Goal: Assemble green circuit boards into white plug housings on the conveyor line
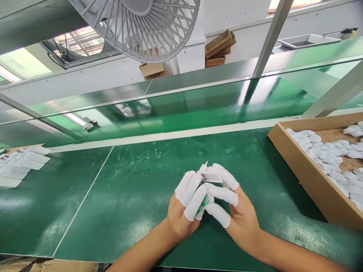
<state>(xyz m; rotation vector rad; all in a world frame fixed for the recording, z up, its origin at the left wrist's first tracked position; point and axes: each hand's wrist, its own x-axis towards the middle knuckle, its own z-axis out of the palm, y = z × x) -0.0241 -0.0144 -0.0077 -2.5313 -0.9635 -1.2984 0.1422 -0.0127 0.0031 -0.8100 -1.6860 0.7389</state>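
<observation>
As white finger cots [188,187] sheathe the fingertips, the left hand [181,221] and right hand [244,226] are pinching a small white-and-green packet [210,176] right above the green conveyor belt [127,196]!

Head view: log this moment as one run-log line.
Left hand: white finger cots, pinching small white-and-green packet | Right hand: pinching same packet | Nearby: cardboard tray of white pieces | Surface: green conveyor belt
</observation>
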